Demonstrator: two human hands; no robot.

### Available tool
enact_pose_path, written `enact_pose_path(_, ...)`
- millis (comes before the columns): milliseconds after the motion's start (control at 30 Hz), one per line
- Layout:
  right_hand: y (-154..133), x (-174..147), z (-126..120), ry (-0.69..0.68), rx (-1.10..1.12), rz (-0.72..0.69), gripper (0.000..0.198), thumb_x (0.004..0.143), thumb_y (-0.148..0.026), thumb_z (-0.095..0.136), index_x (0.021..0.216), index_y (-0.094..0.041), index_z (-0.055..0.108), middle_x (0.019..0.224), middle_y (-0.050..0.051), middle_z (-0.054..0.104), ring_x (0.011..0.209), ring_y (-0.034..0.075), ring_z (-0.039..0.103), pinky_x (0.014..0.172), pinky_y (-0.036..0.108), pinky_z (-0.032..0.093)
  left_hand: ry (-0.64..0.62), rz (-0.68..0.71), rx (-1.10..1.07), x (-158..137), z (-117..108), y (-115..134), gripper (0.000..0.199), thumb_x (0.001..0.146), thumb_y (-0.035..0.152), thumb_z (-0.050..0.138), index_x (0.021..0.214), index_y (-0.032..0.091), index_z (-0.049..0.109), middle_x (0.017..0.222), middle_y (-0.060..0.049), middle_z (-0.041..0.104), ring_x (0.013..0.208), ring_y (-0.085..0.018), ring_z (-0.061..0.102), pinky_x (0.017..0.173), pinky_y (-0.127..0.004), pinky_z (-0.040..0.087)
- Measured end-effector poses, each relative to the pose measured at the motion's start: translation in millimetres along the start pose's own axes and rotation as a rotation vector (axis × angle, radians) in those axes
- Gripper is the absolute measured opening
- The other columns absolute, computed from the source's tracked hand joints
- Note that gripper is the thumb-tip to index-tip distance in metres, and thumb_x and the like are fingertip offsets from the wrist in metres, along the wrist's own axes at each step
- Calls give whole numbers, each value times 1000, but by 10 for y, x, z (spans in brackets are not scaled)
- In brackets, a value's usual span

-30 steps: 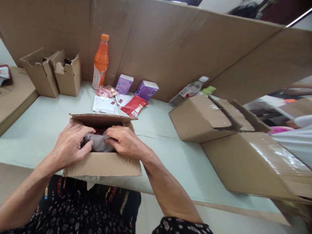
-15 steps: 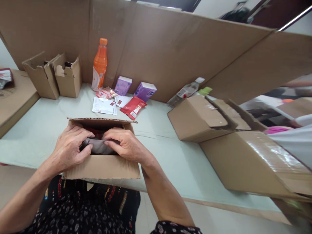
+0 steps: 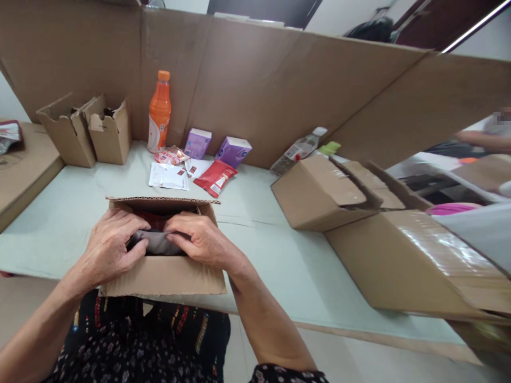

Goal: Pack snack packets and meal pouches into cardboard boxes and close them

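An open cardboard box stands at the table's front edge, its near and far flaps spread outward. Inside its mouth lies a grey pouch-like item, perhaps cloth or a soft packet. My left hand grips the left end of this item, thumb on the near side. My right hand pinches its right end, fingers bent over into the box. Something dark red shows behind the grey item, mostly hidden by the box wall and my fingers.
Behind the box lie white sachets, a red packet and purple tissue packs. An orange drink bottle stands near small open cartons. Larger cardboard boxes and a clear bottle are on the right.
Both hands stay on the grey item, which sits slightly lower in the box. The view has shifted a little. At the far right, another person's arm has come into clearer view.
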State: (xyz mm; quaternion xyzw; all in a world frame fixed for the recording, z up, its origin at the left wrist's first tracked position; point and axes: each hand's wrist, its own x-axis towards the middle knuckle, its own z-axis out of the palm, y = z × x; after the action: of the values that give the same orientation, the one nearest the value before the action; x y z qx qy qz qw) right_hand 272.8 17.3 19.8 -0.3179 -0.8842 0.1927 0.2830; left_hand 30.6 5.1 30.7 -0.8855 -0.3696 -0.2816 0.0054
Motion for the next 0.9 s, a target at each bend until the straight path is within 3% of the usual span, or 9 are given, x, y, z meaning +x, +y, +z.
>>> enact_pose_path(467, 63, 54, -59, -53, 37, 34, 11, 100, -13, 61, 99, -17, 71, 103, 8, 78, 97, 22, 69, 90, 36, 52, 4, -6, -29, 57, 33, -56, 21, 91, 21, 52, 92, 15, 72, 87, -9, 77, 81, -28, 69, 78, -43, 49)
enact_pose_path(900, 102, 120, -67, -91, -1, 38, 12, 101, -15, 60, 97, -18, 71, 105, 8, 77, 99, 23, 68, 93, 38, 51, -30, -92, -91, 97, 50, -106, 24, 92, 27, 52, 93, 17, 73, 87, -8, 78, 83, -29, 69, 78, -44, 50)
